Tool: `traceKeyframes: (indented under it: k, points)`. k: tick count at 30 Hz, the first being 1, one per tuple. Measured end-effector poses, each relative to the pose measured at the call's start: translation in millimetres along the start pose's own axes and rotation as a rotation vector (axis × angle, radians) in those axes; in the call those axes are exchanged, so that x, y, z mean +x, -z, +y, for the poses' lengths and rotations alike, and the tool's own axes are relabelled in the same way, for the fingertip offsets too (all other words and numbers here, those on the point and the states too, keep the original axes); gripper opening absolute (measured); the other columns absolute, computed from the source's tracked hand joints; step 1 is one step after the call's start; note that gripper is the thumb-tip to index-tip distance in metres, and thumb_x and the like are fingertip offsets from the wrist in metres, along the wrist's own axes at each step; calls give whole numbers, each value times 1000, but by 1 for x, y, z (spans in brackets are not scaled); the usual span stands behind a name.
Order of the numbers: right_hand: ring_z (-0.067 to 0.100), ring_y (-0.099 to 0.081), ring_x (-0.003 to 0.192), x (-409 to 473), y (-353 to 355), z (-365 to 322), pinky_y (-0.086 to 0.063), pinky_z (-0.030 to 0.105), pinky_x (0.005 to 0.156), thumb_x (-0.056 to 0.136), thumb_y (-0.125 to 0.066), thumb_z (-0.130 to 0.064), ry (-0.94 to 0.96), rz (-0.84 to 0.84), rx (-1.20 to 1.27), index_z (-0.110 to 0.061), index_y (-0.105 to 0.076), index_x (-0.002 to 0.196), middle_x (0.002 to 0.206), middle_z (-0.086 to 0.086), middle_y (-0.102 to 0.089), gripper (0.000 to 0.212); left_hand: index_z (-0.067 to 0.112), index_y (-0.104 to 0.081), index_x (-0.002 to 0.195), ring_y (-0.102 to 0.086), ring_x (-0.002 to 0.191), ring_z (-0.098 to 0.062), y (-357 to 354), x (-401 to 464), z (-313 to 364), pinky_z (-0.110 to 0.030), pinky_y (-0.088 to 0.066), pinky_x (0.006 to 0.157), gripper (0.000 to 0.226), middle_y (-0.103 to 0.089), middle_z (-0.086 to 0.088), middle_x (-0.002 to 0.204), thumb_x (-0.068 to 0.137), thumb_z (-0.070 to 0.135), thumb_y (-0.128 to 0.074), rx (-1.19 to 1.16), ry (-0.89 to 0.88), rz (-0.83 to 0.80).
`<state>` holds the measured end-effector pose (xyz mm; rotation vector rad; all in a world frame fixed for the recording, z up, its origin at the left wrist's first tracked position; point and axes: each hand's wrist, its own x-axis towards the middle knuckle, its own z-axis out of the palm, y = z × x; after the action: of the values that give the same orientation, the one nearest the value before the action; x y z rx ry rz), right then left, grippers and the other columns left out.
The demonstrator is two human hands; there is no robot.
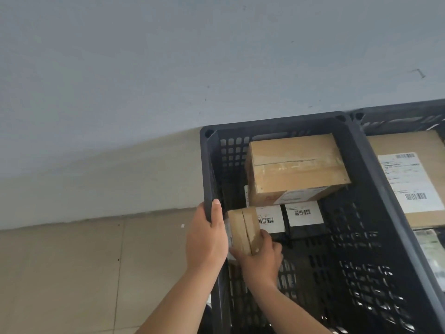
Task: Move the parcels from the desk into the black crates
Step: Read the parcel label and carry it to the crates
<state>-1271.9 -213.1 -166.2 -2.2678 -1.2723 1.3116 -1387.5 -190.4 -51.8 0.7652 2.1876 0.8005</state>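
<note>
Wall (168, 56): plain grey-blue, fills upper half of frame; a few small dark specks and a faint angular mark at upper right. Lower band of wall (96, 184): beige, runs diagonally from centre to left edge, meets the floor along a rough, uneven line. Floor (72, 273): beige tiles, lower left of frame, thin grout lines visible. One small white scrap (182, 226) lies on the floor near the wall base.
</note>
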Motion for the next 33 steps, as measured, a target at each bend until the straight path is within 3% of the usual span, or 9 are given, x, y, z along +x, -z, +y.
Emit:
traceKeyframes:
  k: [4, 10, 14, 16, 18, 20, 23, 26, 33]
  points:
    - [25, -29, 128, 7, -19, -18, -45, 48, 104, 80, -88, -32, -10, 26, 76, -29, -40, 148, 135, 5, -33, 85, 28, -48, 80, -56, 69, -10, 1, -1, 1, -20, -32, 56, 38, -55, 7, 71, 106, 51, -35, -2, -3, 8]
    - [27, -38, 126, 7, -40, -16, -49, 48, 104, 87, -83, -28, -151, 66, 256, -34, -43, 150, 124, -1, -29, 75, 21, -57, 94, -59, 76, -12, 0, -1, 0, -21, -37, 60, 41, -57, 8, 77, 106, 53, -34, -37, -9, 1]
    - [40, -49, 131, 10, -49, -31, -49, 53, 104, 71, -92, -46, -631, 24, 409, -17, -33, 147, 145, 16, -42, 100, 21, -57, 95, -59, 78, -13, 2, -2, 2, -21, -38, 61, 40, -57, 9, 78, 106, 53, -34, -45, 2, -3]
    - [37, -62, 119, 14, -49, -39, -54, 49, 101, 68, -90, -54, -772, -93, 551, -10, -39, 144, 132, 14, -59, 102, 22, -54, 92, -56, 75, -13, 2, -3, 3, -22, -37, 61, 38, -53, 11, 75, 106, 52, -35, -49, 3, -5]
    - [32, -69, 100, 23, -52, -42, -57, 43, 89, 74, -88, -53, -696, -186, 618, -4, -53, 134, 106, 9, -68, 85, 21, -53, 92, -55, 77, -14, 1, -2, 3, -22, -39, 63, 37, -52, 11, 75, 106, 52, -36, -62, 10, -5]
    - [30, -68, 93, 35, -52, -52, -57, 41, 86, 82, -83, -51, -584, -209, 605, -2, -60, 128, 96, 6, -68, 71, 20, -58, 97, -60, 82, -14, 1, -2, 1, -21, -41, 66, 40, -58, 9, 81, 105, 52, -36, -70, 15, -3]
    - [33, -68, 108, 57, -47, -82, -55, 47, 101, 88, -73, -57, -535, -248, 501, -4, -59, 131, 115, 11, -70, 69, 23, -64, 112, -64, 93, -12, 1, -2, 1, -22, -43, 72, 42, -67, 10, 96, 106, 53, -35, -59, 17, -8]
    - [30, -68, 107, 77, -45, -105, -55, 44, 102, 91, -64, -58, -570, -282, 384, -9, -62, 126, 116, 10, -71, 60, 26, -64, 120, -65, 100, -14, 1, -2, 1, -21, -45, 78, 43, -69, 10, 104, 106, 54, -35, -55, 18, -5]
    - [30, -66, 117, 76, -51, -103, -54, 44, 104, 91, -66, -57, -548, -255, 449, -10, -57, 137, 130, 12, -67, 66, 20, -65, 126, -65, 109, -23, 1, -1, 2, -46, -53, 101, 52, -71, 2, 111, 105, 57, -34, -48, 41, -4]
